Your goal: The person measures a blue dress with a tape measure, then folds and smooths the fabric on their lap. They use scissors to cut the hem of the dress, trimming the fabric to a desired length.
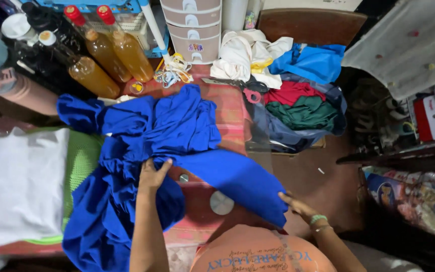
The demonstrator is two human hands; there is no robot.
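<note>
— From the head view, what do the hands have?

— The left hand (153, 174), just left of centre, lies on the blue cloth (167, 131), fingers curled and pinching a fold of it. The right hand (296, 205), lower right of centre, has its grip at the far corner of the same cloth, fingers stretched along the edge; I cannot tell whether they close on it.

— Where does the cloth sit?

— It spreads across the middle of the counter (230, 118), from the upper left down to the lower right, with a bunched part hanging toward the lower left of the frame.

— What lies around it?

— A white sheet (18, 186) on a green mesh mat (82, 161) at the left, touching the cloth. Three bottles of amber liquid (109, 58) at the upper left, just beyond the cloth's top edge. A heap of clothes (298, 95), white, blue, red and green, at the upper right. Pink-handled scissors (250, 90) lie beside that heap, and a small drawer unit (191, 27) stands at the top centre.

— Anything in the way?

— A round silver disc (221, 202) sits on the counter between the two hands, close below the cloth's edge.
</note>
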